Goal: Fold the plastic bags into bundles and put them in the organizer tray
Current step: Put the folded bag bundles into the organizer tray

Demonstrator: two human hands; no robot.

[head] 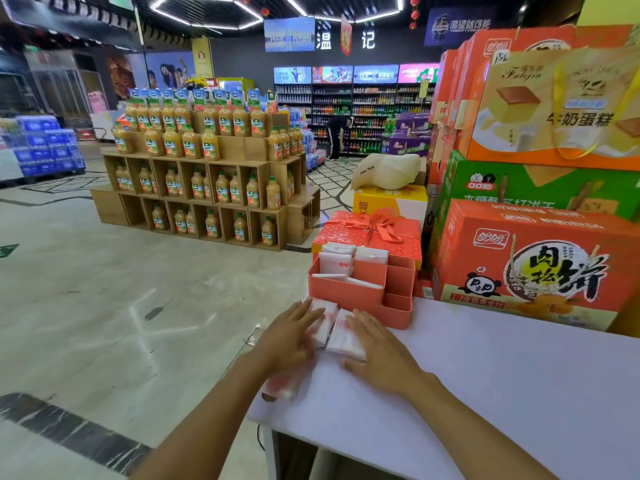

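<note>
On the white counter (485, 393) two folded white plastic bag bundles with red print lie side by side, one at the left (323, 325) and one at the right (344, 337), just in front of the coral organizer tray (360, 294). My left hand (287, 337) lies flat with straight fingers on the left bundle. My right hand (377, 351) lies flat against the right bundle. Several folded bundles (337, 263) stand in the tray's back compartments. Another bag (282, 384) with red print lies at the counter's left edge, partly under my left forearm.
Stacked orange and green snack cartons (526, 258) wall off the counter's far right. A red gift box with a ribbon (370, 233) sits behind the tray. A juice bottle display (207, 174) stands on the open floor to the left. A person bends at distant shelves (336, 136).
</note>
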